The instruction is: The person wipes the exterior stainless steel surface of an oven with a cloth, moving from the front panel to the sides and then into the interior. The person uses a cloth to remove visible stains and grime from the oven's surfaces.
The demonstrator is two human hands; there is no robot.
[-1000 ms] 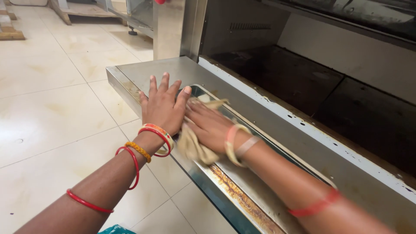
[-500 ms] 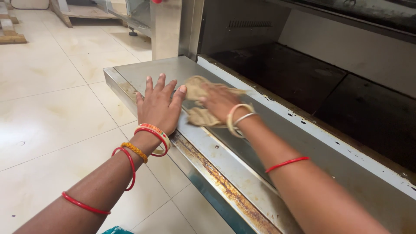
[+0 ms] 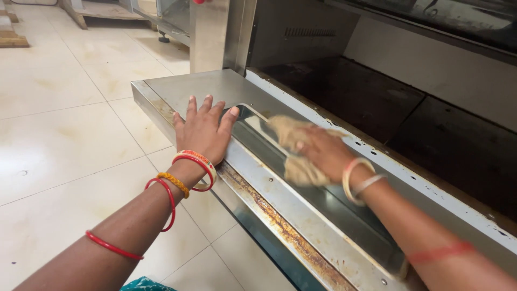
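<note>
- Wiping is the step in hand: right hand [image 3: 323, 152] presses a crumpled tan cloth [image 3: 296, 161] onto the glass pane of the open oven door [image 3: 215, 86], fingers curled over it.
- Left hand [image 3: 203, 132] lies flat on the door's near-left part, fingers spread, holding nothing.
- Next stroke probably calls for steady pressure along the pane.
- Cloth's long axis runs across the pane, from the door's rusty front edge toward the oven.

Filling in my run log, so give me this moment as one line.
left hand: flat on open oven door | right hand: pressing tan cloth on door's glass pane | rust along front edge
</note>
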